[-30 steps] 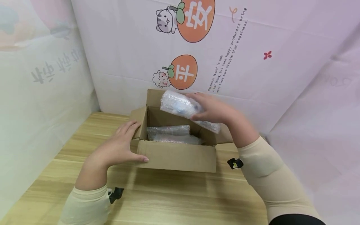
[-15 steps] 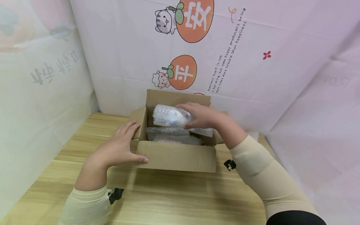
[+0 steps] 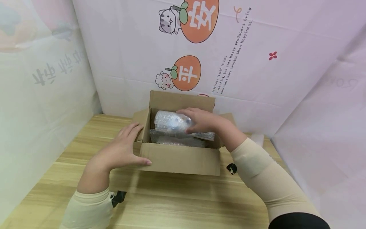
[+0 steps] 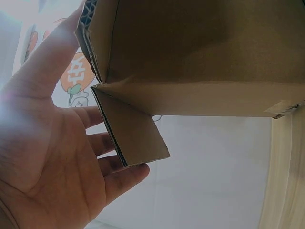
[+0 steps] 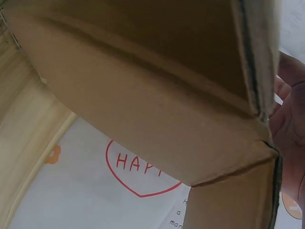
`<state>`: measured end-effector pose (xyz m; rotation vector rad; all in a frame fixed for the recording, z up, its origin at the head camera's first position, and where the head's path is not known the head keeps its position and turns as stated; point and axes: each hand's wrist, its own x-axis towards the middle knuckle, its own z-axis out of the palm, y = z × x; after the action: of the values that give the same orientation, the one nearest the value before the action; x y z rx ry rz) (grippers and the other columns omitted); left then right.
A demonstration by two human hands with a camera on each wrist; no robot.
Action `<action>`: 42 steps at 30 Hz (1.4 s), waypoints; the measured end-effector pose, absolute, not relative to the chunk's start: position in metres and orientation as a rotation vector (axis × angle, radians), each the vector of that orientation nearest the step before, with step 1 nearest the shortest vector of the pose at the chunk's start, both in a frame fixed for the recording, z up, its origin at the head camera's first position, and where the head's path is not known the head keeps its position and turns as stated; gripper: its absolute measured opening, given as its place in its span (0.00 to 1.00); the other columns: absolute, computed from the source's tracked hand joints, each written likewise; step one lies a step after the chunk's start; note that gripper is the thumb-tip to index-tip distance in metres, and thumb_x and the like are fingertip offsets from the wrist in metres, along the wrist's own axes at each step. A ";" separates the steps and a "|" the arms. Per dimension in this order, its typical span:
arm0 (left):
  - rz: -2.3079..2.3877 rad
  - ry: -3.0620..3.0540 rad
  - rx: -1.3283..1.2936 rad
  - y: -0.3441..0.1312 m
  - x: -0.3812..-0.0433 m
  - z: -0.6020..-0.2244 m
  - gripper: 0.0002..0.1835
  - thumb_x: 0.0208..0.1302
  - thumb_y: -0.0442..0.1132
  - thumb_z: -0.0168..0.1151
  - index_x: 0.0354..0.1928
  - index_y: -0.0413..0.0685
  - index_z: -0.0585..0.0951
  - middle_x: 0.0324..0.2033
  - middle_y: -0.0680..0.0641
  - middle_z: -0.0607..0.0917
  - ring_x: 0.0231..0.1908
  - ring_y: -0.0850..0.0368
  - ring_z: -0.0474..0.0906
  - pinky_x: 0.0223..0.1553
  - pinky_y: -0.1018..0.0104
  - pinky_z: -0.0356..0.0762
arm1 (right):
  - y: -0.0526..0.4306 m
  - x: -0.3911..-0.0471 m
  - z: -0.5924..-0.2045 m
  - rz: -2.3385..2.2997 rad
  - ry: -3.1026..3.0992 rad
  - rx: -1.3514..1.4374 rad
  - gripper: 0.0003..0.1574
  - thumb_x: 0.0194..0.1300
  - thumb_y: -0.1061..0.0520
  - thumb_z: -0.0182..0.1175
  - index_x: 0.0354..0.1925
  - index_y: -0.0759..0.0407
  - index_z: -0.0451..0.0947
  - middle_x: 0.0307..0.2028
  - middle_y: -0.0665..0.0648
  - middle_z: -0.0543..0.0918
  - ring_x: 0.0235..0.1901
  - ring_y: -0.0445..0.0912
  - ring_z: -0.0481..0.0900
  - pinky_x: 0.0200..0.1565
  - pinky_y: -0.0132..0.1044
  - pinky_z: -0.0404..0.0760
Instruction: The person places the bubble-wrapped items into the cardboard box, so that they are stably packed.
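Observation:
An open cardboard box (image 3: 183,160) stands on the table with its flaps spread. My left hand (image 3: 117,152) holds its near left corner, thumb on the front flap and fingers over the left flap. In the left wrist view those fingers lie behind the small flap (image 4: 131,131). My right hand (image 3: 203,121) grips a bubble-wrapped package (image 3: 168,122) from above, low in the back of the box. Something pale blue shows through its wrap. Flatter bubble-wrapped packs (image 3: 183,142) lie in front of it inside. The box wall (image 5: 143,109) covers most of the right wrist view, hiding the package.
A wood-grain table (image 3: 177,200) carries the box. White printed cloth (image 3: 128,47) rises close behind it and on both sides. A clear plastic-looking item (image 3: 257,139) lies to the right, partly behind my right arm.
My right hand has lowered the bubble-wrapped package from above the back flap into the box, shifting slightly left. My left hand has stayed on the corner.

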<state>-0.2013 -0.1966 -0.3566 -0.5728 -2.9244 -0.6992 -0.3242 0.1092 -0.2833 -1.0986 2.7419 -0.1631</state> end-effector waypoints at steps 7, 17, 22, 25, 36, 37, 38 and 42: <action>-0.699 -2.917 -0.584 -0.194 -0.202 -0.356 0.71 0.35 0.76 0.71 0.77 0.49 0.51 0.76 0.42 0.50 0.74 0.36 0.47 0.69 0.34 0.54 | 0.108 -0.327 -0.290 -0.135 2.732 -1.106 0.53 0.60 0.46 0.68 0.76 0.40 0.52 0.73 0.51 0.60 0.73 0.51 0.56 0.70 0.50 0.63; -0.693 -2.921 -0.583 -0.193 -0.202 -0.356 0.71 0.35 0.77 0.70 0.77 0.50 0.51 0.76 0.42 0.50 0.74 0.36 0.46 0.69 0.33 0.54 | 0.112 -0.323 -0.293 -0.133 2.762 -1.128 0.52 0.62 0.43 0.67 0.76 0.43 0.52 0.72 0.53 0.61 0.72 0.51 0.58 0.70 0.50 0.63; -0.696 -2.922 -0.577 -0.193 -0.201 -0.356 0.71 0.35 0.77 0.71 0.77 0.50 0.51 0.76 0.42 0.50 0.74 0.36 0.46 0.69 0.33 0.54 | 0.122 -0.320 -0.291 -0.208 2.802 -1.131 0.50 0.62 0.42 0.66 0.76 0.43 0.54 0.72 0.53 0.62 0.72 0.51 0.58 0.71 0.50 0.61; -0.699 -2.923 -0.577 -0.193 -0.200 -0.356 0.71 0.35 0.76 0.71 0.77 0.49 0.51 0.76 0.42 0.50 0.74 0.36 0.46 0.69 0.33 0.53 | 0.130 -0.320 -0.290 -0.270 2.837 -1.130 0.50 0.62 0.42 0.67 0.75 0.44 0.55 0.72 0.52 0.62 0.72 0.51 0.57 0.71 0.50 0.60; -0.706 -2.911 -0.585 -0.194 -0.200 -0.357 0.70 0.36 0.75 0.72 0.77 0.48 0.51 0.76 0.41 0.50 0.74 0.34 0.46 0.69 0.33 0.53 | 0.170 -0.306 -0.271 -0.676 2.969 -0.964 0.50 0.62 0.37 0.64 0.76 0.39 0.53 0.73 0.50 0.60 0.70 0.50 0.62 0.67 0.54 0.66; -0.708 -2.910 -0.585 -0.194 -0.200 -0.357 0.70 0.36 0.75 0.72 0.77 0.48 0.51 0.76 0.41 0.50 0.74 0.34 0.46 0.69 0.33 0.53 | 0.175 -0.305 -0.269 -0.711 2.986 -0.957 0.50 0.63 0.36 0.63 0.76 0.39 0.53 0.72 0.51 0.60 0.69 0.50 0.63 0.66 0.54 0.68; -0.709 -2.910 -0.584 -0.194 -0.200 -0.357 0.70 0.36 0.75 0.72 0.77 0.48 0.51 0.76 0.41 0.50 0.74 0.34 0.46 0.69 0.33 0.53 | 0.180 -0.304 -0.266 -0.750 3.000 -0.952 0.50 0.63 0.37 0.63 0.76 0.39 0.52 0.72 0.52 0.61 0.69 0.51 0.62 0.65 0.55 0.68; -0.710 -2.912 -0.581 -0.194 -0.200 -0.356 0.70 0.36 0.75 0.72 0.77 0.48 0.51 0.76 0.41 0.50 0.74 0.34 0.46 0.69 0.32 0.52 | 0.203 -0.303 -0.258 -0.884 3.076 -0.914 0.50 0.65 0.38 0.62 0.76 0.45 0.51 0.72 0.57 0.61 0.69 0.55 0.62 0.66 0.58 0.65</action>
<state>-0.2000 -0.1943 -0.3563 -0.5809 -2.9120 -0.7097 -0.3029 0.2033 -0.2584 -0.9145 3.0761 -0.8840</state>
